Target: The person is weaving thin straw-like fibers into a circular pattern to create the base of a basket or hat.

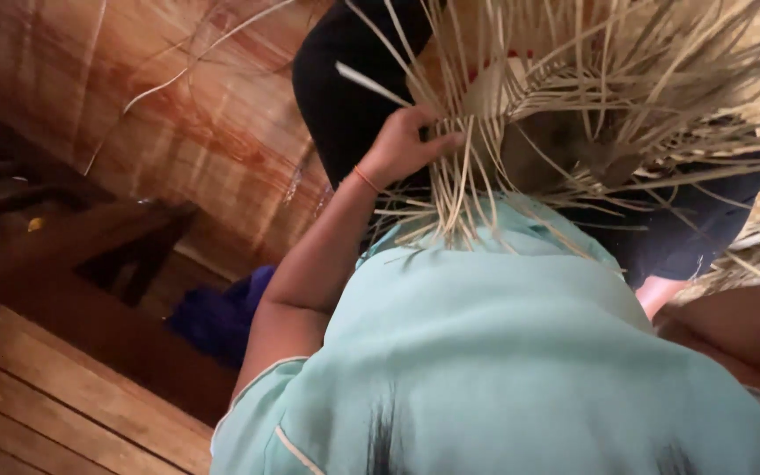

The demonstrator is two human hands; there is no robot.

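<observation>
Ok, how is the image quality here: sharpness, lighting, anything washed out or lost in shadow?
Head view: soft overall, the left hand slightly motion-blurred among the straw strips; warm light on the wooden floor with a shiny patch; the dark garment and left furniture sink into shadow; the pale green shirt fills the foreground, hiding the right hand.

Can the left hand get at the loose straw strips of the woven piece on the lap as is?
Probably yes: the left hand already has its fingers in among the loose straw strips, with nothing between them. The right hand is hidden.
</observation>
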